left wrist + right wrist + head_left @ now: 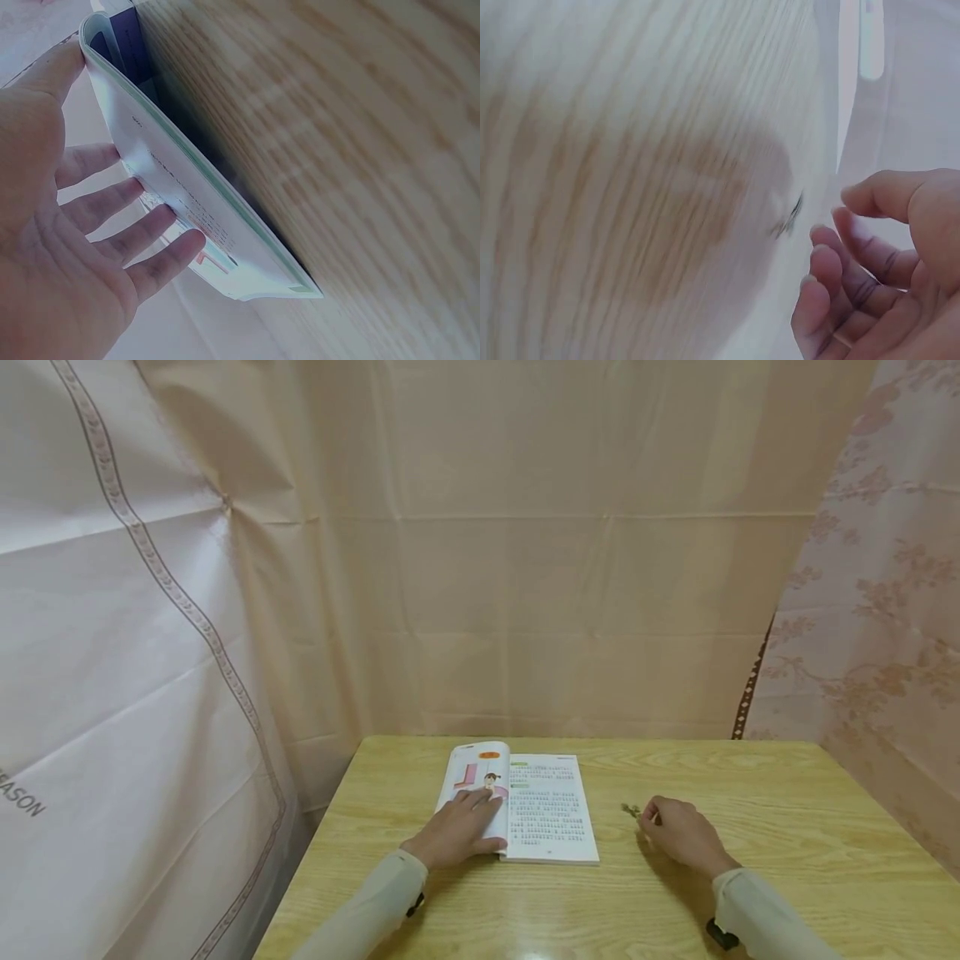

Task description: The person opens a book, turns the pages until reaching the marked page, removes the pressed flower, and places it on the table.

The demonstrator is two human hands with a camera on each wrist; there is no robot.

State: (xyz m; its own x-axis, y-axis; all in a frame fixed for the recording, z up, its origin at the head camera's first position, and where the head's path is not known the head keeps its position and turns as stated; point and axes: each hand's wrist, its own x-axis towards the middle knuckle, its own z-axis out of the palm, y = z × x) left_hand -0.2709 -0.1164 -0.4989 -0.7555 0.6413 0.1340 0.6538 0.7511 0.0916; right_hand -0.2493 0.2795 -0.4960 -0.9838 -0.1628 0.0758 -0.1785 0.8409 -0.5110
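Two risks, judged from the layout. First: left hand [459, 829] lying flat on left page of open book [551, 810], fingers straight and spread, thumb at page edge in left wrist view; any lift or slide likely to let curled left pages spring up or shove book across table [780, 827]. Second: right hand [678, 835] hovering at small greenish sprig [631, 810], fingers loosely curled, thumb and forefinger near it but not clearly closed on it; cannot tell if touching. Sprig tiny and light, so easy to flick away, crush or miss with a hasty pinch; right wrist view blurred, so contact unconfirmed there too.

Look of things: book thin, soft-covered, white pages, left page with pink illustration and small figure, right page with dense text and green headings; resting near back-centre of table, spine pointing away from person. Left wrist view shows page block slightly bowed, green edge on cover. Sprig [787, 219] dark, slender, lying on bare wood just right of book, well apart from it, just beside right fingertips [821, 240]. Table pale wood grain, curtains behind and at both sides.
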